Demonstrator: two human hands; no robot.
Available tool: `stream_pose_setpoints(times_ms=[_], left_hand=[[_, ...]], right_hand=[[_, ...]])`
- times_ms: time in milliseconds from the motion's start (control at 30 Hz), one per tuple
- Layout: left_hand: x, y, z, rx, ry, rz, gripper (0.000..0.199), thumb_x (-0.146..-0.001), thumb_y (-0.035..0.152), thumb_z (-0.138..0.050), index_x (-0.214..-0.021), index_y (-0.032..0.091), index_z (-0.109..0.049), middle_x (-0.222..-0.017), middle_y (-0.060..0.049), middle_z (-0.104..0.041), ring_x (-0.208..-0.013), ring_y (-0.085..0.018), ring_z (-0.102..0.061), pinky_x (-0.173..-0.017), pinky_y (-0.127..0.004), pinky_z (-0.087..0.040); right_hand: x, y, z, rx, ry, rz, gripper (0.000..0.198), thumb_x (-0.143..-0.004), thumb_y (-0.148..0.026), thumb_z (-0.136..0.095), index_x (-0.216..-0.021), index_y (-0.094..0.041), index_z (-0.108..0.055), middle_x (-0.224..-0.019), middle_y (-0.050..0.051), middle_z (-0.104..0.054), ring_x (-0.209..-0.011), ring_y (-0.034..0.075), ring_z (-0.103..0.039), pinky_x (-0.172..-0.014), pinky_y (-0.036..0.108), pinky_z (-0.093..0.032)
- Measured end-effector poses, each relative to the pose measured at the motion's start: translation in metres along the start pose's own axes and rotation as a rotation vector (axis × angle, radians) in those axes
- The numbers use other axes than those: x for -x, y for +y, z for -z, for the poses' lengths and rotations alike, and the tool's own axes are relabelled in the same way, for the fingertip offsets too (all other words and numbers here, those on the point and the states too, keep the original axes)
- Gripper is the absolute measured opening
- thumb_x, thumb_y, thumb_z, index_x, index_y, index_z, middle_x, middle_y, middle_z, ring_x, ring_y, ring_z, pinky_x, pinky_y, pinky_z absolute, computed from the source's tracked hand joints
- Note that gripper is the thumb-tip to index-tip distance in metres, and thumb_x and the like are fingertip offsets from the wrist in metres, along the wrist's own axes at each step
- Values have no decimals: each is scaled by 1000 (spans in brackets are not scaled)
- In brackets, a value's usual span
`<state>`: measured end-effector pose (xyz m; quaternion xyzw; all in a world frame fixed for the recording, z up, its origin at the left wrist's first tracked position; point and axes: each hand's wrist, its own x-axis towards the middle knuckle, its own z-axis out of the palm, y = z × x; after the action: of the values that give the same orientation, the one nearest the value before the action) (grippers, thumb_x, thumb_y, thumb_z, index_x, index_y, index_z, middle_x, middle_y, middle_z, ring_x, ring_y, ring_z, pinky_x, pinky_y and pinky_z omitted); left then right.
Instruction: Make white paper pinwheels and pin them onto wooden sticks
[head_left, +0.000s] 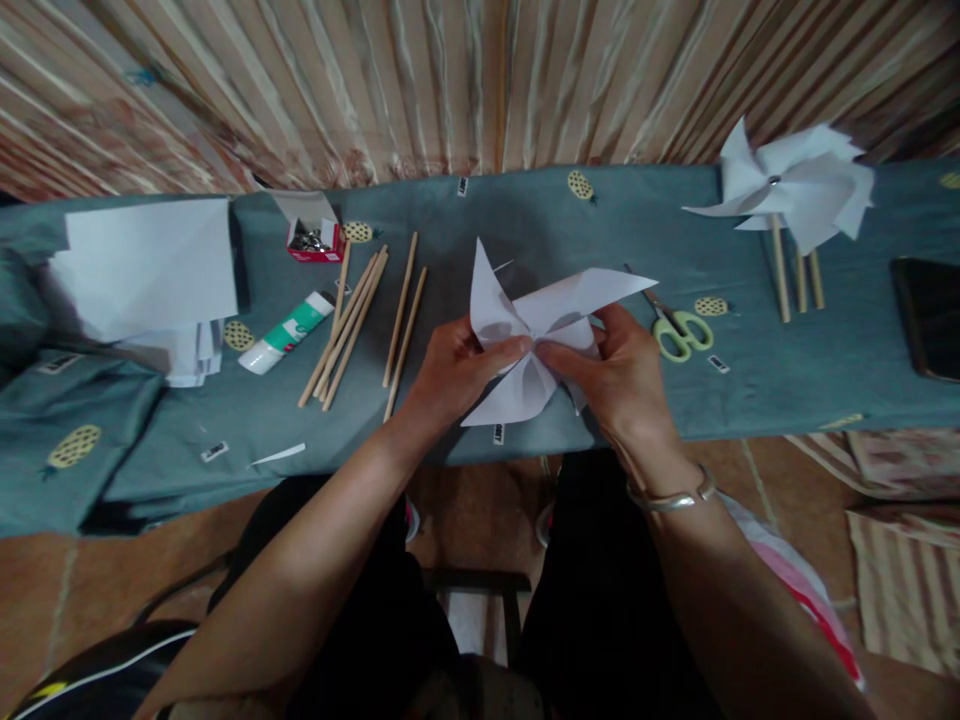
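Note:
A white paper pinwheel (536,315) with curled blades is held between my hands above the cloth-covered table. My left hand (461,370) grips it from the left, the thumb pressed at its centre. From the other side my right hand (619,370) holds it too, its thumb tip close to the left one; the fingers behind the paper are partly hidden. Green-handled scissors (681,330) lie just right of my right hand. Several thin wooden sticks (352,330) rest left of my left hand, two of them (405,320) set apart.
A glue tube (289,333) and a red box of metal pins (315,241) lie to the left, beside stacked white paper (154,265). Finished pinwheels on sticks (795,190) lie at the back right. A dark phone (930,315) sits at the right edge. A paper scrap (279,455) lies near the front.

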<state>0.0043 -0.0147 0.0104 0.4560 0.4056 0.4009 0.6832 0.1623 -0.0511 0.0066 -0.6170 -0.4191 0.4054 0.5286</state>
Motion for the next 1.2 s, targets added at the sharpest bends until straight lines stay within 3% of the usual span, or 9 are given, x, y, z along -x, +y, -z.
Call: stream_pose_setpoints(times_ms=[333,633,1067,1200], left_hand=[[-3,-1,-1,37,3,32,31,-57,32,-86,-79,14,-74,-76,-3,-74,-71,-18,-68,-69,-29,-52],[-6,-4,1,-66,35,24,21,-59,25,-82,-76,14,-76,-72,-3,-74,-63,-16,-65,-59,-26,-49],[-7,-8,-2,-81,100,-56,18,-59,25,-82,-72,15,-75,-70,-2,-73,-63,-16,-64,-59,-26,-49],[-9,-6,-2,-33,168,-51,20,-55,26,-83,-70,16,-74,-70,-1,-74,-65,-18,-66,-61,-28,-52]], right_hand=[[-1,-1,0,-77,-48,-54,41,-65,-29,-81,-101,-22,-62,-85,0,-75,-73,21,-71,-66,35,-59],[0,-3,-1,-110,-84,-89,40,-64,-26,-81,-99,-23,-62,-88,1,-75,-79,22,-72,-70,38,-60],[4,-4,-1,-121,-99,-64,44,-66,-28,-83,-105,-23,-63,-91,1,-76,-81,22,-72,-71,37,-61],[2,-8,17,-51,-27,26,41,-74,-37,-79,-110,-25,-65,-93,1,-76,-85,21,-73,-79,40,-60]])
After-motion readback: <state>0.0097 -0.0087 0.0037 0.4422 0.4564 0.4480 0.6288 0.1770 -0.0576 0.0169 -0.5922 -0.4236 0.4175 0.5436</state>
